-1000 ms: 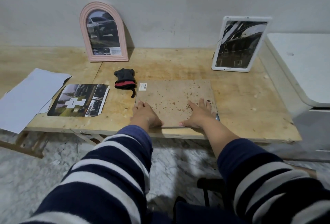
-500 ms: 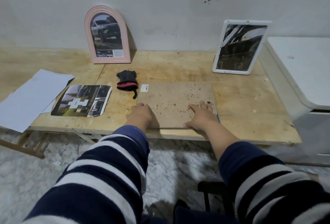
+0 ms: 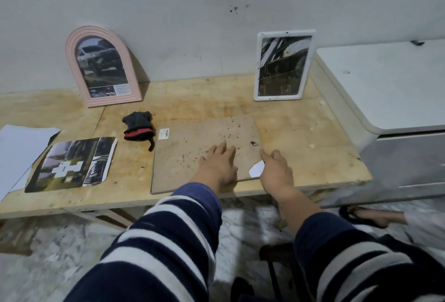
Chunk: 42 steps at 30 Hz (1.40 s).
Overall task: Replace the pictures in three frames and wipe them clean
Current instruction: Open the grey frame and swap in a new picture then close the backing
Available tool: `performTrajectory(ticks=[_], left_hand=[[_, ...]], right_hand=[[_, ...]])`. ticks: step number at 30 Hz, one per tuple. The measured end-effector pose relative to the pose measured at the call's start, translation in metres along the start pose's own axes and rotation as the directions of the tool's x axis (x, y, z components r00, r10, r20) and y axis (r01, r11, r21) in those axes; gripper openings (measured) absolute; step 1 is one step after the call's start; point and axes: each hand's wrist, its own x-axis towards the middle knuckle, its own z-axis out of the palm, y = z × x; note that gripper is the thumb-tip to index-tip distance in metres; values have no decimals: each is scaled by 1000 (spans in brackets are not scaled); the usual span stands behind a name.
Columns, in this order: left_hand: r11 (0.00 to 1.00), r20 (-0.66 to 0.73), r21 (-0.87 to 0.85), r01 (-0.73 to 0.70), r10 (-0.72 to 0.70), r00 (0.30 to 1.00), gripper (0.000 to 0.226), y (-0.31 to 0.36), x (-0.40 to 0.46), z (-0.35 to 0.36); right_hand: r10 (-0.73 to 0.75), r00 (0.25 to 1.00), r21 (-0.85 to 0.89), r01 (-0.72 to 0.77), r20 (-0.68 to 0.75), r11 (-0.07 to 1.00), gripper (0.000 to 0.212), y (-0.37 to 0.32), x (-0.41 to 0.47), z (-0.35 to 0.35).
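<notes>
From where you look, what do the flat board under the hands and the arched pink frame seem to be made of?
The flat board looks like brown fibreboard or hardboard, probably a frame's backing: matte, speckled with dark spots, a barcode sticker at one corner. The arched pink frame seems moulded plastic, though painted wood is possible: even pastel colour, smooth ridged border with a slight sheen.

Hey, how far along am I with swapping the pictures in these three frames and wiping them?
Looks done: the pink arched frame and white frame stand against the wall holding pictures. In hand: the third frame lies face down, left hand flat on its backing, right hand at its right edge. Left: closing it up and wiping; the dark cloth lies untouched.
</notes>
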Motion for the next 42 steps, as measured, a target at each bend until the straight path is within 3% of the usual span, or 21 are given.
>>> performTrajectory(ticks=[7,11,15,18,22,26,31,42], left_hand=[[995,36,95,0,-4,999,69,3,7,-9],[992,42,126,0,-6,999,63,8,9,-14],[980,-26,201,10,-5,1000,45,12,20,-25],[964,-99,266,15,12,995,40,16,36,-34],[985,-103,173,8,10,995,51,19,64,-41],[991,-48,130,-19,26,999,59,18,90,-48],[983,28,179,-23,18,999,88,18,106,-52],[962,70,262,-77,61,996,86,10,105,-58]], right_hand=[[-50,996,-104,57,68,993,70,2,6,-7],[-28,1000,-40,28,-9,999,61,2,13,-13],[12,998,11,-11,-65,1000,46,-5,28,-18],[16,998,52,-13,-57,999,52,-10,43,-18],[31,999,76,-34,40,997,69,-13,60,-17],[-15,993,4,14,115,1000,72,-16,68,-14],[-54,992,-62,61,112,996,74,-15,68,-10],[-45,980,-26,51,196,998,69,-16,76,-16]])
